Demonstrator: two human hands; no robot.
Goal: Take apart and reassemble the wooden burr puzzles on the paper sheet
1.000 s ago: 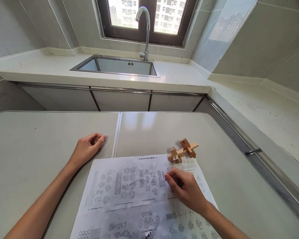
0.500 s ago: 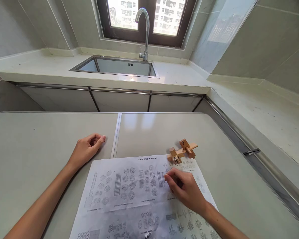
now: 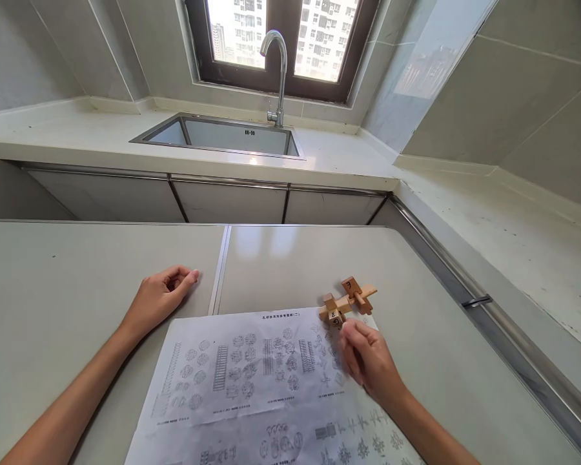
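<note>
My left hand [image 3: 163, 292] rests on its side on the table, left of the sheet, with fingers curled and nothing visible in them. A printed paper sheet [image 3: 252, 407] with rows of small line diagrams lies under my right hand. That hand [image 3: 370, 358] hovers over the sheet's right part, fingers loosely curled in and slightly blurred, holding nothing I can see. Its knuckles reach the near edge of a wooden interlocking puzzle [image 3: 339, 303], made of small notched bars with dark marks. I cannot tell whether they touch. The puzzle lies partly on the sheet's top right edge.
The pale table [image 3: 101, 258] has a seam strip [image 3: 219, 271] down its middle. Beyond its far edge stands a counter with a sink [image 3: 223, 135] and a tall faucet [image 3: 281, 77] below a window. Another counter [image 3: 513, 226] with a metal edge runs along the right.
My right hand has moved up and right over the sheet, closer to the wooden puzzle. The left hand stays on the table. The view has tilted up slightly.
</note>
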